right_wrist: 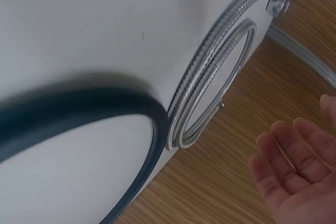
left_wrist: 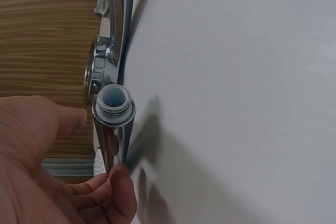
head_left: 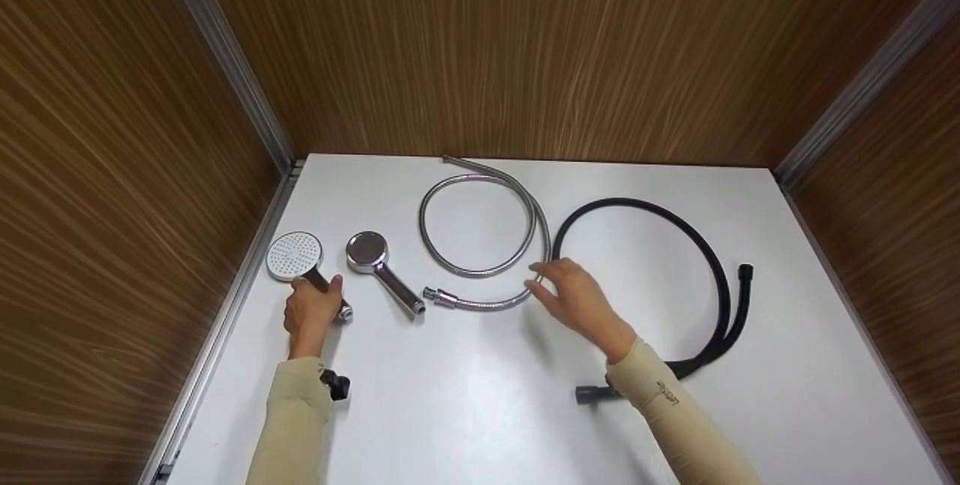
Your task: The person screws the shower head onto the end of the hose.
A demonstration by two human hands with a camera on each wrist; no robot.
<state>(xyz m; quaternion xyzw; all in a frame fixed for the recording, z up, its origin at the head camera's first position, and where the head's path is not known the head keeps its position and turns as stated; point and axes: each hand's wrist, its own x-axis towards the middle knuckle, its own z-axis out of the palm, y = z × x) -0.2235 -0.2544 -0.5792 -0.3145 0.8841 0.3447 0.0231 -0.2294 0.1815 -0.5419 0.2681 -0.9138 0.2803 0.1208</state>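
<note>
Wood-grain panels with grey metal corner strips enclose a white tabletop (head_left: 480, 395) on three sides. At far left lies a chrome hand shower with a flat round white-dotted spray face (head_left: 295, 255), face up, its handle pointing toward the person. The left hand (head_left: 311, 311) is curled round that handle near its lower end; the left wrist view shows thumb and fingertips (left_wrist: 122, 179) pinching the chrome shaft just below the threaded grey inlet (left_wrist: 114, 102). Judged from its polished finish, the handle is likely rigid, moderately light and slippery, so the narrow shaft above the thread is the sound place to hold it, not the spray face. Just beside it, apart, rests a second chrome hand shower with a smaller domed head (head_left: 367, 251), untouched. Next comes a coiled silver corrugated metal hose (head_left: 480, 226) with a hexagonal end nut (head_left: 433, 294) lying near the second shower's handle. The right hand (head_left: 574, 296) hovers at the coil's right edge, fingers straight and spread, gripping nothing; whether the fingertips touch the hose cannot be told. That hose should flex and spring back; its nut is the firm point to take. Furthest right, a looped black rubber-like hose (head_left: 712, 267) lies with one black end fitting (head_left: 744, 270) at the right and another near the right sleeve (head_left: 660, 395).
</note>
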